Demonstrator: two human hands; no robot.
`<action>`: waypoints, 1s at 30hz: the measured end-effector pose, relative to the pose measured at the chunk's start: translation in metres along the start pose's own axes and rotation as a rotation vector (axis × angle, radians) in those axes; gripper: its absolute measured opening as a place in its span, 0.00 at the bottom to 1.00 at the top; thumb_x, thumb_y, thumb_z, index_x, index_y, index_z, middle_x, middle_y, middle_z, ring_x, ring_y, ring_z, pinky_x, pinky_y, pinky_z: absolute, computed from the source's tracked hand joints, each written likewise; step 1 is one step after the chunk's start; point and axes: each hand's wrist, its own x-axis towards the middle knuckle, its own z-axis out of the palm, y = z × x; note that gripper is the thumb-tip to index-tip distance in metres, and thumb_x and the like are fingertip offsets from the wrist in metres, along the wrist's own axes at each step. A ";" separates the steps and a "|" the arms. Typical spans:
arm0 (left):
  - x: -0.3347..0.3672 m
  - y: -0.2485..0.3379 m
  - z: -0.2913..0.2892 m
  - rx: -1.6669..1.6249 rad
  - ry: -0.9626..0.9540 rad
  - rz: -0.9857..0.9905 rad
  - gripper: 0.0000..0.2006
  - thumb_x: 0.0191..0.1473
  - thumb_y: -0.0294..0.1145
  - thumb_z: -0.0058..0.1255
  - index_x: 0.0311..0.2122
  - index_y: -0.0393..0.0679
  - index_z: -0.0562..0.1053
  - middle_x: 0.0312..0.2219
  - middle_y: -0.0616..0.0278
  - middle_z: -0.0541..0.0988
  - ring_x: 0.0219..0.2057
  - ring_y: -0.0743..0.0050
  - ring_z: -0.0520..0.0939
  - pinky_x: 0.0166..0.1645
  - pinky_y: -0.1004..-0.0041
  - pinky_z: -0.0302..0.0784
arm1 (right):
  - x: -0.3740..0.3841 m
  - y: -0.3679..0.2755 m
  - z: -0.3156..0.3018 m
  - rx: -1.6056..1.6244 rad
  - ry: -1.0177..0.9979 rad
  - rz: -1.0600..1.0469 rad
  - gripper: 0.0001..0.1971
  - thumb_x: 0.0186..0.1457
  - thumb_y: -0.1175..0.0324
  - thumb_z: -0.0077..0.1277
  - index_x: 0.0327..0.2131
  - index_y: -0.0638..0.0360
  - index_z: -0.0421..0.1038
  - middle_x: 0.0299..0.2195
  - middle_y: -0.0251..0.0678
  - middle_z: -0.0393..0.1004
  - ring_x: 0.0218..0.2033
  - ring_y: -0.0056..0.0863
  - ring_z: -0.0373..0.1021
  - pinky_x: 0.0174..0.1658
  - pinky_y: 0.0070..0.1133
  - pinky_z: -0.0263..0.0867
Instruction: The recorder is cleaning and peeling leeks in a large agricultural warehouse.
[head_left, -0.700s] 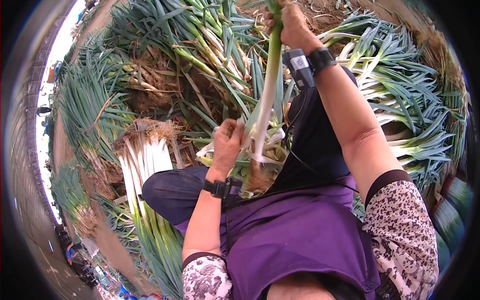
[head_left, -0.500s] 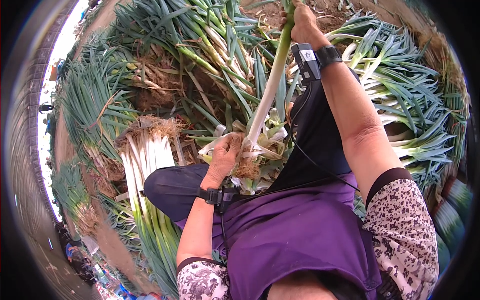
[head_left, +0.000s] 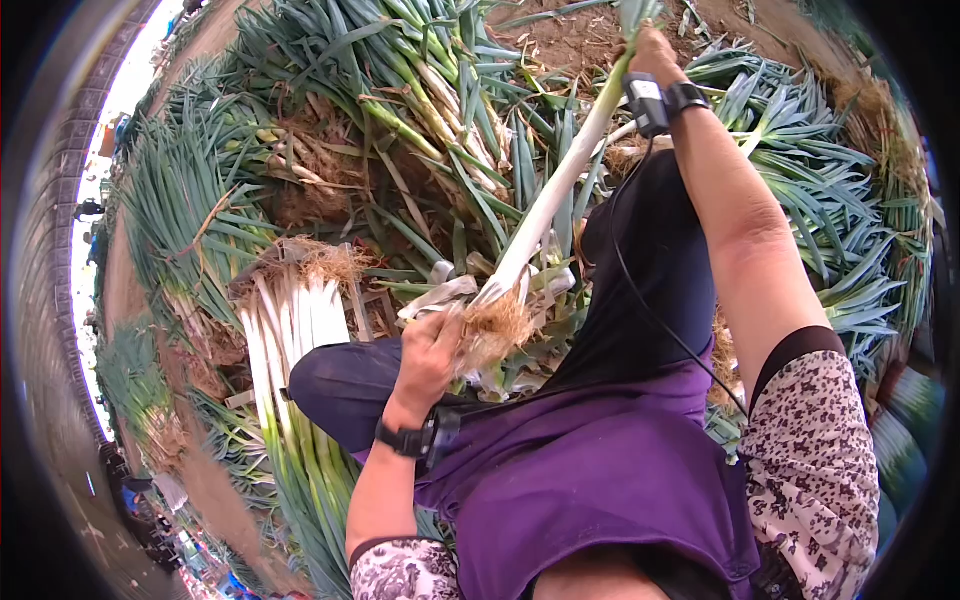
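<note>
A long leek (head_left: 550,210) slants across in front of me, its green top far right and its root end near left. My right hand (head_left: 652,58) grips it high on the green part. At the root end, my left hand (head_left: 430,352) is closed, its fingertips against a pale strip of the leek's outer leaf; the fingers partly hide what they pinch. Tangled brown roots (head_left: 497,325) hang from the base, slightly blurred. Pale peeled leaves (head_left: 545,290) lie below and beside it.
On my left lies a bundle of white-stemmed leeks (head_left: 300,320), roots facing away. Piles of leeks stand at the far left (head_left: 170,190), the back (head_left: 370,60) and the right (head_left: 800,180). Bare soil (head_left: 570,40) shows at the back. A black cable (head_left: 640,290) runs along my right leg.
My right hand has moved right and slightly nearer with the leek top, so the leek leans more. My left hand has drawn down and a little left from the root end.
</note>
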 end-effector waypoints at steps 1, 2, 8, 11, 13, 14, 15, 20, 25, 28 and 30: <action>-0.010 0.015 -0.014 -0.374 0.016 -0.391 0.12 0.59 0.34 0.47 0.35 0.32 0.74 0.24 0.69 0.75 0.24 0.86 0.72 0.27 0.85 0.68 | 0.014 -0.008 -0.015 0.008 0.000 -0.009 0.24 0.57 0.50 0.47 0.41 0.65 0.64 0.26 0.34 0.73 0.24 0.26 0.69 0.30 0.26 0.69; -0.019 0.029 -0.024 -0.748 0.026 -0.782 0.12 0.58 0.34 0.48 0.34 0.32 0.74 0.23 0.70 0.74 0.23 0.86 0.72 0.26 0.84 0.68 | 0.031 -0.016 -0.032 -0.611 0.015 -0.389 0.21 0.55 0.52 0.49 0.40 0.63 0.66 0.28 0.36 0.74 0.27 0.28 0.71 0.32 0.26 0.70; -0.066 0.054 -0.040 -0.788 0.455 -0.974 0.09 0.54 0.29 0.52 0.30 0.31 0.74 0.22 0.61 0.78 0.22 0.84 0.73 0.29 0.80 0.68 | 0.064 -0.025 -0.063 -1.654 -0.067 -0.990 0.11 0.37 0.71 0.60 0.26 0.64 0.71 0.18 0.42 0.72 0.22 0.40 0.73 0.24 0.31 0.68; -0.047 0.027 -0.027 0.206 -0.314 -0.512 0.23 0.45 0.46 0.60 0.40 0.37 0.74 0.32 0.50 0.77 0.36 0.55 0.77 0.43 0.65 0.72 | 0.075 -0.046 -0.062 -1.667 0.147 -0.761 0.12 0.36 0.62 0.63 0.24 0.57 0.74 0.27 0.40 0.76 0.29 0.35 0.73 0.31 0.26 0.69; -0.003 0.016 0.000 0.287 -0.149 -0.514 0.32 0.41 0.54 0.60 0.44 0.36 0.71 0.36 0.46 0.74 0.41 0.46 0.73 0.47 0.60 0.69 | 0.079 -0.048 -0.058 -1.797 0.092 -0.675 0.17 0.37 0.58 0.64 0.30 0.56 0.76 0.34 0.38 0.78 0.37 0.33 0.75 0.39 0.25 0.71; 0.007 -0.010 0.011 0.312 -0.030 -0.494 0.36 0.41 0.57 0.60 0.45 0.33 0.70 0.40 0.43 0.73 0.42 0.43 0.73 0.48 0.60 0.68 | 0.071 -0.030 -0.048 -1.867 0.047 -0.710 0.16 0.36 0.58 0.64 0.29 0.56 0.76 0.33 0.38 0.78 0.37 0.33 0.75 0.39 0.24 0.72; 0.008 -0.047 0.020 0.434 0.088 -0.414 0.46 0.39 0.62 0.58 0.52 0.28 0.64 0.47 0.38 0.70 0.51 0.43 0.68 0.55 0.58 0.62 | 0.049 0.000 -0.024 -1.912 0.023 -0.675 0.16 0.34 0.57 0.65 0.25 0.56 0.76 0.31 0.39 0.78 0.35 0.31 0.75 0.36 0.24 0.72; 0.159 -0.042 0.061 -0.117 0.478 -0.254 0.46 0.41 0.53 0.64 0.56 0.28 0.57 0.51 0.38 0.67 0.53 0.48 0.67 0.57 0.60 0.61 | 0.109 -0.040 -0.066 -0.286 0.112 0.050 0.16 0.51 0.51 0.51 0.30 0.54 0.67 0.22 0.36 0.72 0.18 0.34 0.66 0.22 0.30 0.64; 0.152 -0.066 0.057 -0.977 0.632 -0.573 0.11 0.58 0.37 0.50 0.32 0.39 0.70 0.21 0.68 0.73 0.20 0.80 0.71 0.27 0.77 0.68 | 0.027 0.007 -0.031 -0.262 -0.465 0.088 0.23 0.54 0.47 0.50 0.38 0.57 0.59 0.32 0.43 0.69 0.33 0.47 0.69 0.37 0.43 0.70; 0.131 -0.054 0.052 -0.947 0.611 -0.633 0.15 0.62 0.40 0.42 0.24 0.44 0.67 0.17 0.71 0.67 0.15 0.87 0.65 0.17 0.82 0.61 | 0.019 -0.005 -0.008 0.110 -0.167 0.149 0.26 0.46 0.48 0.60 0.37 0.55 0.59 0.28 0.40 0.68 0.30 0.46 0.72 0.36 0.43 0.71; 0.122 -0.051 0.049 -0.860 0.741 -0.531 0.17 0.62 0.42 0.42 0.24 0.44 0.67 0.17 0.71 0.68 0.15 0.87 0.65 0.17 0.82 0.62 | 0.037 -0.032 -0.022 0.094 -0.071 -0.041 0.26 0.43 0.53 0.64 0.36 0.56 0.59 0.26 0.39 0.68 0.27 0.45 0.73 0.33 0.43 0.73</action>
